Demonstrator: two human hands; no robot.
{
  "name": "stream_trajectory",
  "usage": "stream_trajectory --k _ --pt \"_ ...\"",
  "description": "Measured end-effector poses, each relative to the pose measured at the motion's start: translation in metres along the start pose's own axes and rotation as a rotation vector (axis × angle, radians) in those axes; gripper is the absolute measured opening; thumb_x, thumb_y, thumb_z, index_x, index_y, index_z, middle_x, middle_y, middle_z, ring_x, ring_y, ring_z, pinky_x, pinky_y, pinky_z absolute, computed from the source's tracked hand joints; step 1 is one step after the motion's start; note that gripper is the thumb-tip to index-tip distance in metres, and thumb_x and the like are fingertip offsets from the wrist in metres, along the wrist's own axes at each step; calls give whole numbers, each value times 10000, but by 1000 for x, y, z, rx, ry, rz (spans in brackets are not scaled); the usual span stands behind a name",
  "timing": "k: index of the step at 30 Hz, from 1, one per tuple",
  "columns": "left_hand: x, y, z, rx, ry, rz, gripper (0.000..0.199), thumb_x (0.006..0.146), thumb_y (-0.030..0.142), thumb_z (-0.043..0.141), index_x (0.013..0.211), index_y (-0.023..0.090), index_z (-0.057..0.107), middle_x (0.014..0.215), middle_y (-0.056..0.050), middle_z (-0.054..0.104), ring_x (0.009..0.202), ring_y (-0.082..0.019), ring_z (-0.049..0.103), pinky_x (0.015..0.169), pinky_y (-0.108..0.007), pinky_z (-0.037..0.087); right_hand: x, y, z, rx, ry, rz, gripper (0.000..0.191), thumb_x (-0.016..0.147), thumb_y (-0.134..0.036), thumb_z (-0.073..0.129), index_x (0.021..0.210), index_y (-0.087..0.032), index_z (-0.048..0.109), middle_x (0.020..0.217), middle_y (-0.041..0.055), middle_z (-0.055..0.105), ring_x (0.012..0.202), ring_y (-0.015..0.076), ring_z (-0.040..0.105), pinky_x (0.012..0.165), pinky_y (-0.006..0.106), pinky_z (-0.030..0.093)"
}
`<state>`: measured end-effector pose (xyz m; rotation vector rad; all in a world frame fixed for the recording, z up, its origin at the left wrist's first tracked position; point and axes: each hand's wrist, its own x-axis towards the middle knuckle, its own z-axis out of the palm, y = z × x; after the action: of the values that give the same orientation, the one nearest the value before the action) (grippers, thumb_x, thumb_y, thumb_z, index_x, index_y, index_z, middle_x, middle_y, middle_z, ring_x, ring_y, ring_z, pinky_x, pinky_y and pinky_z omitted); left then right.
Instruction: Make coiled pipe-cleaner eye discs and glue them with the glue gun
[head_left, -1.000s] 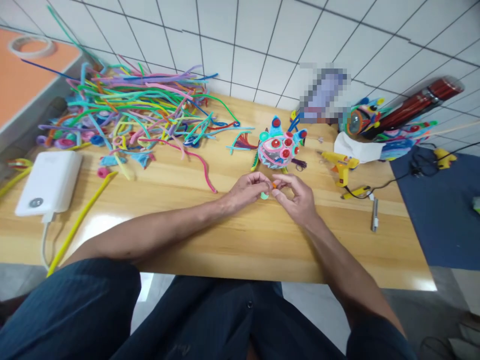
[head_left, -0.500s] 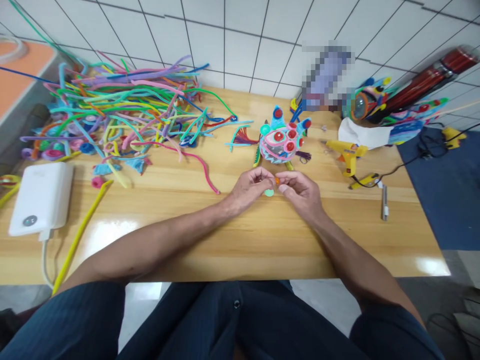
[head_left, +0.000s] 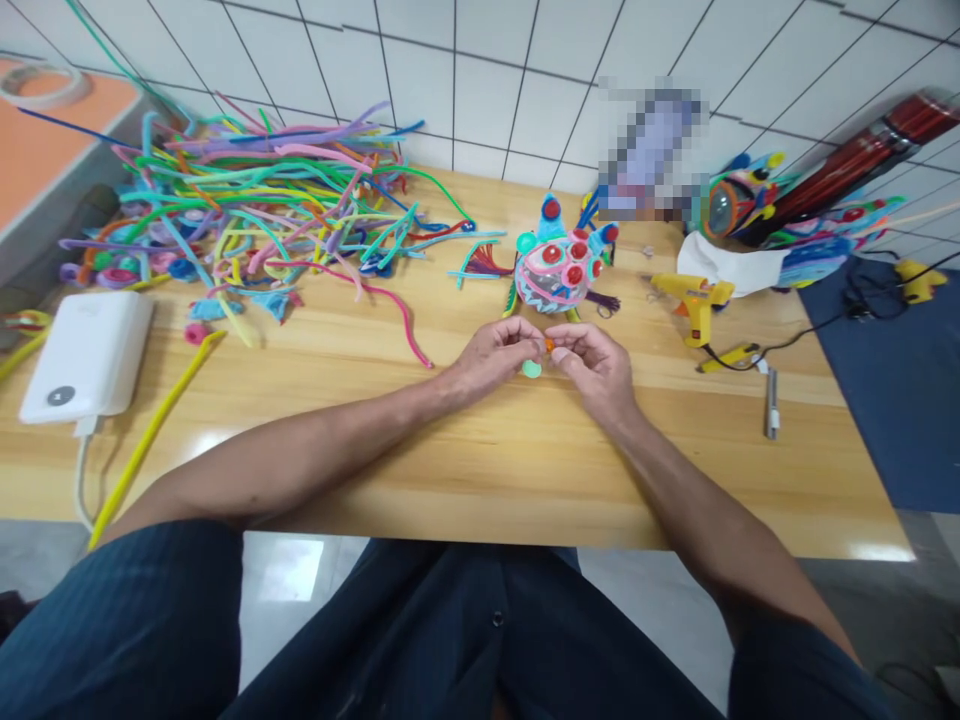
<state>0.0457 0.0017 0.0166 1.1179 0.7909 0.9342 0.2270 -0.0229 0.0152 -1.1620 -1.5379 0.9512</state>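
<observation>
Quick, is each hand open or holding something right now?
Left hand: fingers closed at the light-green disc; whether gripped can't be told.
Right hand: closed, pinching a small orange piece.

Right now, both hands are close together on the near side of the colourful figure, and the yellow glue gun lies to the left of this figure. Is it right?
Not quite: the head view shows the yellow glue gun to the right of the colourful figure. Both hands are indeed close together on its near side.
</observation>
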Motion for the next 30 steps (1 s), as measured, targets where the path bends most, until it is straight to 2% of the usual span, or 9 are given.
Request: stream_trajectory --k 4,6,10,14,16,18,24,27,30 --pt "2 -5 -2 31 -23 1 102 807 251 670 810 157 631 629 48 568 506 -62 405 513 -218 312 2 -2 0 11 -1 19 174 818 -307 757 974 -235 731 832 -3 747 748 155 689 705 301 572" --pt "1 -6 -2 76 -26 42 116 838 268 657 863 158 630 689 38 588 534 -63 431 527 -210 335 4 -2 -1 42 16 24 163 810 -286 748 964 -235 735 816 -9 739 721 143 677 696 294 565" --pt "-5 -6 -1 304 23 253 235 845 227 680 1062 172 610 946 -1 657 566 -45 449 540 -195 360 8 -2 -4 121 27 62 191 785 -269 757 970 -236 726 815 -21 721 680 123 653 687 289 553" --pt "-6 -10 -2 502 38 474 266 848 185 692 1103 162 620 926 -11 655 558 -51 429 542 -203 361 8 0 -3 137 22 113 278 766 -286 789 1027 -247 701 834 -26 714 691 126 655 667 284 545" --pt "-4 -12 -3 543 26 538 240 857 199 698 1088 151 656 894 -11 655 578 -61 439 568 -209 372 7 1 -3 145 9 127 303 764 -287 794 1046 -248 689 837 -29 711 702 124 661 679 282 548" --pt "-2 -14 -4 544 10 531 211 872 211 688 1074 150 690 843 -1 653 580 -68 445 578 -213 372 7 2 -2 149 -8 133 310 766 -287 790 1052 -245 678 830 -31 708 708 122 665 691 281 551" --pt "-3 -9 -3 454 -7 360 187 925 305 660 999 156 744 694 35 600 561 -88 418 553 -236 334 6 2 -2 68 -17 95 295 789 -326 770 1048 -243 655 798 -30 683 704 131 644 672 285 541" --pt "-3 -10 -3 373 -14 283 226 924 352 675 999 151 748 721 21 637 558 -85 424 546 -239 327 5 1 -2 27 8 67 276 802 -316 755 1046 -246 647 800 -29 672 709 130 634 650 275 524" --pt "-2 -14 -3 246 -23 206 276 889 406 729 973 145 755 773 -10 700 610 -96 525 589 -236 391 3 -1 0 17 48 29 253 808 -289 736 1040 -254 643 792 -34 663 708 130 629 634 269 512"
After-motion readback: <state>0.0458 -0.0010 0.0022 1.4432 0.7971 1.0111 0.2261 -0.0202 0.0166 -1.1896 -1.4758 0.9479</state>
